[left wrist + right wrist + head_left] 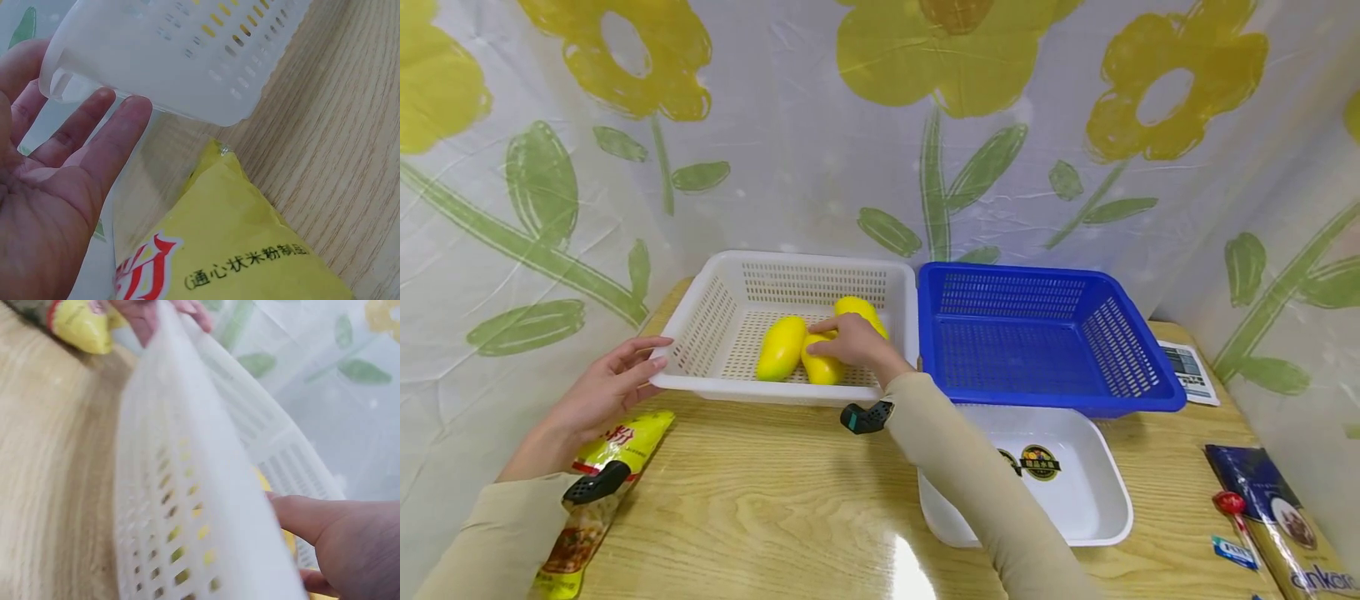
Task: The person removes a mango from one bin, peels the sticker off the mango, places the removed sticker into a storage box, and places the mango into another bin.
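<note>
A white slotted plastic basket (pixel 730 385) holds three yellow mangoes. My left hand (pixel 606 387) holds the basket's left rim; in the left wrist view its fingertips (pixel 134 109) lie along the underside of the rim. Inside the basket, my right hand (pixel 857 343) grips the front middle mango (pixel 823 369), fingers over its top. Just left of that is another mango (pixel 782 348), greenish at its lower end. A third mango (pixel 861 310) lies behind the right hand, partly covered by it. In the right wrist view the basket wall (pixel 206 456) hides most of the fruit.
A blue slotted basket (pixel 1015 350) stands right beside the white one. In front of it a white tray (pixel 1075 500) lies partly under my right forearm. A yellow food packet (pixel 643 433) lies below my left hand. A dark blue packet (pixel 1262 492) and a red lollipop (pixel 1228 502) lie far right.
</note>
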Motion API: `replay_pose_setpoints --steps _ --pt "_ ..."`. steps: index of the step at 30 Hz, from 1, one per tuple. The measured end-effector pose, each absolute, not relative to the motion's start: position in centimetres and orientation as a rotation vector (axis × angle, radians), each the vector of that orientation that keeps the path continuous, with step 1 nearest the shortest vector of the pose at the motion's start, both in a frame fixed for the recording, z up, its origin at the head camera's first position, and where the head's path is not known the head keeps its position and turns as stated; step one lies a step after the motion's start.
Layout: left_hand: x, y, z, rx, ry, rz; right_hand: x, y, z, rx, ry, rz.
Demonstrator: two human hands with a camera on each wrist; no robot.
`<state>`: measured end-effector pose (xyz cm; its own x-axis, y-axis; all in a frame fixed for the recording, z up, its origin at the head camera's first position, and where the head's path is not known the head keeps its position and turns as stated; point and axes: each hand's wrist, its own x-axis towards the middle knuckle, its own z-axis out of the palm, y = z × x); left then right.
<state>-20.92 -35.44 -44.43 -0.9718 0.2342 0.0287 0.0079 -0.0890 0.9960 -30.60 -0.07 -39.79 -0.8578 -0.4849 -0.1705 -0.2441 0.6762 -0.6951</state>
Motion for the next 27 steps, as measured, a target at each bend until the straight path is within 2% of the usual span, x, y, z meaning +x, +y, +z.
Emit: replay_pose_setpoints --steps 10,27 --pt "-20.9 -35.3 -44.4 0.281 1.989 2.204 -32.8 -1.4 -40.3 -0.246 2.426 -1.155" --pt "-20.8 -35.5 -44.1 0.285 2.01 2.171 -32.3 -3.4 -40.9 -0.157 2.329 -1.327"
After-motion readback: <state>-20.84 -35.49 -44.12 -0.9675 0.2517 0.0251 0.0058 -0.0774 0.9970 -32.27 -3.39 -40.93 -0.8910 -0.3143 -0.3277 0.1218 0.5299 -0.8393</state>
